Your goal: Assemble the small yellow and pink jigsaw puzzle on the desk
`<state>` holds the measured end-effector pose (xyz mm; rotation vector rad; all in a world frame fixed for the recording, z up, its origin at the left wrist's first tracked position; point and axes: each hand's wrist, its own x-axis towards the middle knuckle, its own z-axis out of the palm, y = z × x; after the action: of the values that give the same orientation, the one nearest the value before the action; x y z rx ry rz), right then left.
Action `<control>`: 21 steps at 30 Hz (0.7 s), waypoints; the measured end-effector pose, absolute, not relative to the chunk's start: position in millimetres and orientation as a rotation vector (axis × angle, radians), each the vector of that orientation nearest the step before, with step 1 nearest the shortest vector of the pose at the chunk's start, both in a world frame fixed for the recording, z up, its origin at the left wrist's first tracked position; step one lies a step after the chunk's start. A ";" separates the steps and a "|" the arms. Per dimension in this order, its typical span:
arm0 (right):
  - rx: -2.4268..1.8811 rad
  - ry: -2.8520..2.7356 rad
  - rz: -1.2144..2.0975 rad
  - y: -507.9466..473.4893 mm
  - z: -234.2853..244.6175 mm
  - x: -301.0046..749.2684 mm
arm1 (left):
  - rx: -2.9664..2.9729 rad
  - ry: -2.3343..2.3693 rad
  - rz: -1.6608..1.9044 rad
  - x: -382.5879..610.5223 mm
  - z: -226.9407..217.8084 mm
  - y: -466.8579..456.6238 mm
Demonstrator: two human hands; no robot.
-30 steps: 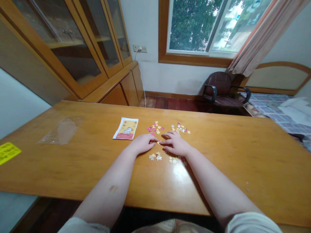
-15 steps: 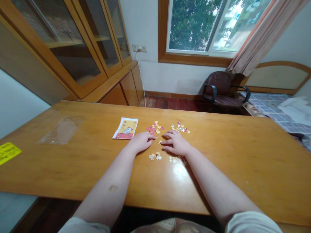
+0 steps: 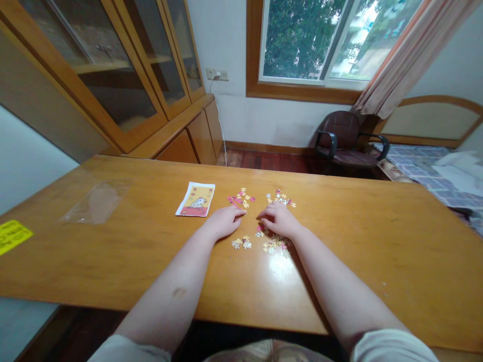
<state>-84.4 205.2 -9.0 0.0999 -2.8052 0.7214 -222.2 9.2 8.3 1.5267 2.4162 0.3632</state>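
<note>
Small yellow, pink and white jigsaw pieces lie scattered in the middle of a long wooden table (image 3: 113, 251). My left hand (image 3: 223, 221) rests palm down on the table, fingers stretched toward a pink and yellow cluster of pieces (image 3: 240, 199). My right hand (image 3: 278, 220) lies with its fingers curled and pointing left, above another patch of pieces (image 3: 272, 243); whether it holds a piece is hidden. Two pale pieces (image 3: 241, 244) sit between my wrists. A further group of pieces (image 3: 281, 198) lies just beyond my right hand.
A small picture card (image 3: 195, 199) lies left of the pieces. A clear plastic bag (image 3: 96, 202) and a yellow note (image 3: 12, 235) lie at the table's left. Beyond the table stand a wooden glass-door cabinet (image 3: 124, 75), a brown office chair (image 3: 345, 141) and a bed (image 3: 441, 171).
My right hand has slid right and slightly away, uncovering pieces beneath its wrist. My left hand has shifted a little further forward toward the pink cluster. The gap between my fingertips has widened.
</note>
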 end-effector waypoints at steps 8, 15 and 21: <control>0.248 -2.796 0.855 208.7 -9.5 -83.0 | 1.693 2.326 0.447 -215.8 13.1 11.1; 0.131 -2.798 0.783 206.2 -10.2 -83.8 | 1.696 2.363 0.353 -211.3 10.0 14.3; 0.225 -2.814 0.839 212.7 -8.4 -81.8 | 1.505 2.567 0.333 -220.0 6.5 13.9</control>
<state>-81.8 212.7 -8.4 0.2248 -2.8137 0.8385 -220.0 13.9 6.5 1.5053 2.5670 0.3331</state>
